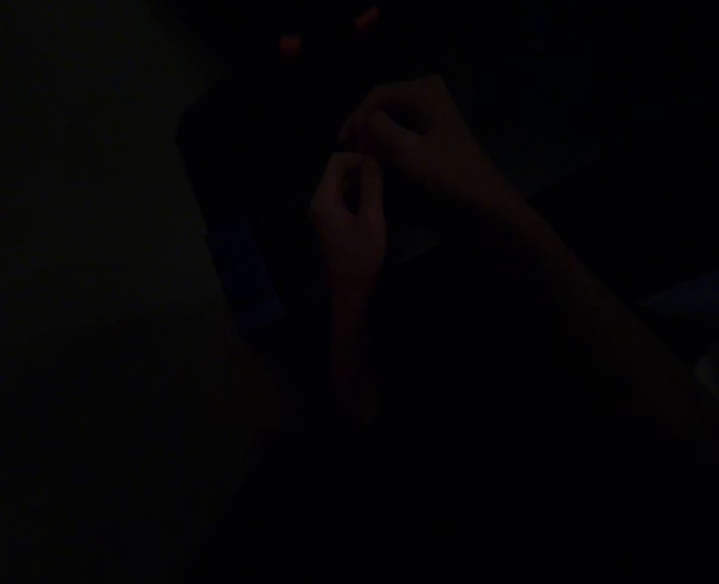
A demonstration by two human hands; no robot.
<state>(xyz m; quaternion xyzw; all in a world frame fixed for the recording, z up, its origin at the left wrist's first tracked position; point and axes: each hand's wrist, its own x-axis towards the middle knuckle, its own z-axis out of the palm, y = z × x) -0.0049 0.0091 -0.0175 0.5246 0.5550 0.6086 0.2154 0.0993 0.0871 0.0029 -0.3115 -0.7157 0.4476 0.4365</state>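
A small, faintly reddish thing (365, 148) is being worked at where the two hands are being brought together, toward the far side of the scene and about midway across. Only a dim red tint is being shown by it; its shape, edges and finish are being swallowed by the darkness, and most of it is being hidden by the fingers.

The left hand (352, 231) is being held on the near side of it, with thumb and forefinger being bent into a ring. The right hand (435, 146) is being held just beyond and to the right, its fingers being curled toward the same spot. Whether either hand's fingers are closed on the thing cannot be told.

To the left, a dark blue, oblong thing (245, 272) is being supported at the edge of a dark surface (213, 154) with a rounded corner. Farther off, two dull orange-red pieces (290, 45) are being faintly lit.
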